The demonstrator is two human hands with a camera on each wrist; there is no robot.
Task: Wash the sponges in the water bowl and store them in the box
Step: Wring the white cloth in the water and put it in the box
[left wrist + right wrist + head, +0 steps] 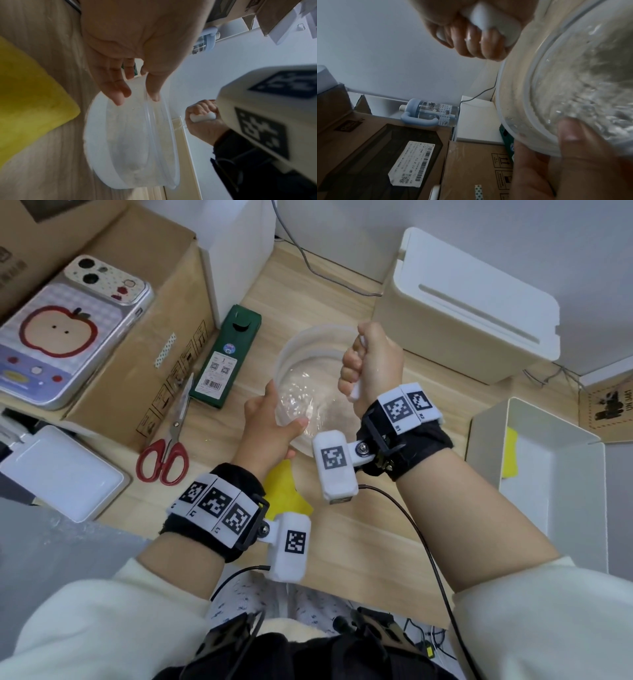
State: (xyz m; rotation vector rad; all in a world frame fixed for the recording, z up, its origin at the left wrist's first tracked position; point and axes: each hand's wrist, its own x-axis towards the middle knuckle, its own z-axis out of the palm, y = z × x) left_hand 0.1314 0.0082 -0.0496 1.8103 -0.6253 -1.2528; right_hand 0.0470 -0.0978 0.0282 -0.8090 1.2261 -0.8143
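Note:
The clear water bowl (294, 344) stands mid-table with rippling water in it. My left hand (270, 422) pinches its near-left rim, thumb inside and fingers outside, as the left wrist view shows on the bowl (102, 148). Above the bowl's right side, my right hand (370, 364) is a fist squeezing a white sponge (356, 392), whose ends stick out of the fist (491, 20). A yellow sponge (286, 491) lies on the table by my left wrist. The white open box (555, 474) at the right holds another yellow sponge (510, 453).
Red-handled scissors (168, 453) and a green carton (226, 357) lie left of the bowl. A cardboard box (137, 354) with a phone (68, 330) on it fills the left. A white closed case (472, 302) stands behind the bowl.

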